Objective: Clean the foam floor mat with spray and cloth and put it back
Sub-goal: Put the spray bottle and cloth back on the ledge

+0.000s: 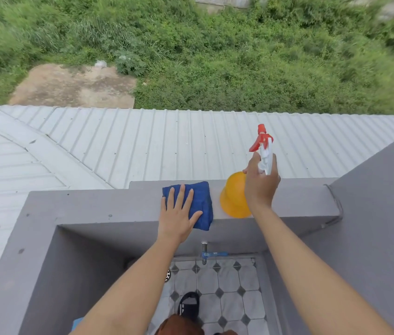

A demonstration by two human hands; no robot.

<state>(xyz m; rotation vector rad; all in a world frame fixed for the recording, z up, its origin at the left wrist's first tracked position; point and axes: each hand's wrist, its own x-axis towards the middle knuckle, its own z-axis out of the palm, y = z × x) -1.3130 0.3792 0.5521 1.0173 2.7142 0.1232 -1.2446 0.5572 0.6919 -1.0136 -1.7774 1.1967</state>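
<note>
Seemingly fetching supplies: foam mat nowhere in view. On the grey ledge [288,201], left hand [179,213] spread flat on the folded blue cloth [200,201]; beside the cloth, right hand [261,182] gripping the spray bottle [236,197] neck. Next: gather cloth, carry both to mat.

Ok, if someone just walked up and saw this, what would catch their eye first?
Probably the yellow spray bottle on the grey ledge, its neck gripped by the right hand. Just left of it, the left hand lies flat on a folded blue cloth.
</note>
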